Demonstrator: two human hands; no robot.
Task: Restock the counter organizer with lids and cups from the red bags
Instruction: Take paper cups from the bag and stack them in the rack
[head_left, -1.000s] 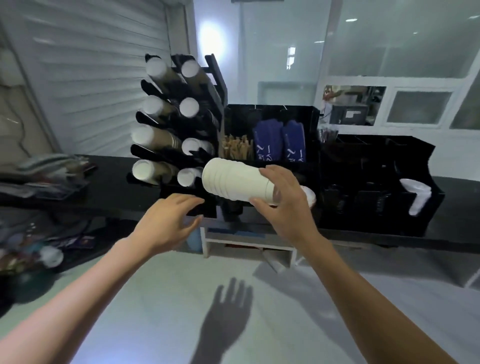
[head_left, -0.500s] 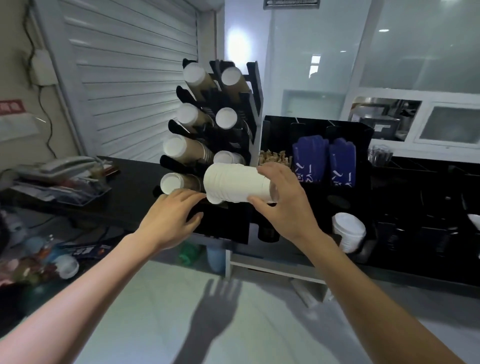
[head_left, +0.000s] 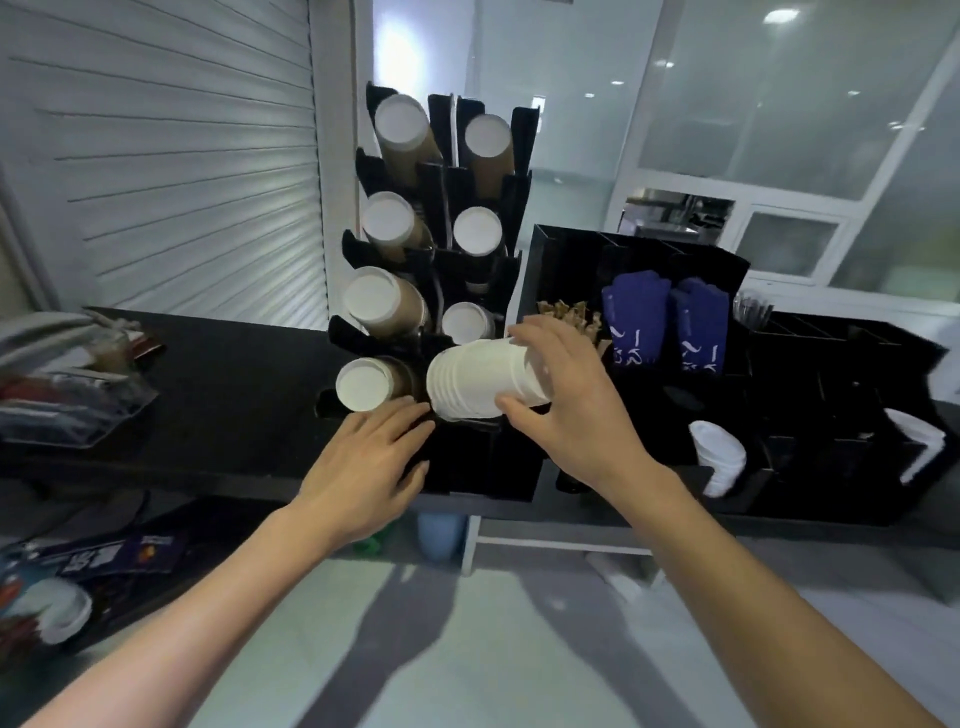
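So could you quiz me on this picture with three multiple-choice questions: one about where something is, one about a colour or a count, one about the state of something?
1. Where is the stack of white paper cups being held?
A. At the bottom right slot of the tall black cup rack
B. On the floor
C. Atop the blue folded sleeves

2. How many rows of cup slots does the rack show?
A. Two
B. Four
C. Six

3. What is the left hand doing?
A. Gripping a cup
B. Resting with straight fingers against the rack's base
C. Clenched in a fist

Answers:
1 A, since the right hand holds the stack lying sideways at the lowest right slot.
2 B, four rows of two are visible.
3 B, its fingers lie flat and hold nothing.
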